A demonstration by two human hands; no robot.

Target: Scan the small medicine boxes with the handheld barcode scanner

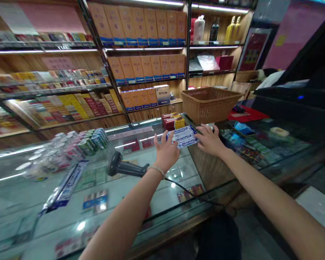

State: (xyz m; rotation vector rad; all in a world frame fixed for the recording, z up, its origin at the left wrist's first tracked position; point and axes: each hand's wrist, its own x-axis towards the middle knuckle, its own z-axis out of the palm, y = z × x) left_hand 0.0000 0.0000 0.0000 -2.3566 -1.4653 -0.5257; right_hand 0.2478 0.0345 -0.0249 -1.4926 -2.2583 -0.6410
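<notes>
Several slim blue-and-white packets (184, 137) lie side by side between my two hands, above the glass counter. My left hand (165, 153), with a beaded bracelet at the wrist, grips their left end with bent fingers. At the right end, the fingers of my right hand (209, 141) close on the packets' edge. Just behind them is a stack of red and yellow packs (173, 122). A dark handheld barcode scanner (127, 168) lies beside my left wrist, its cable running under my arms. Whether the packets rest on the glass or are slightly raised, I cannot tell.
A wicker basket (211, 106) stands behind my right hand. On the left of the counter are long blue packets (69, 186) and rows of small containers (67, 148). Shelves with orange boxes (151, 27) line the back. A red mat (247, 113) lies at right.
</notes>
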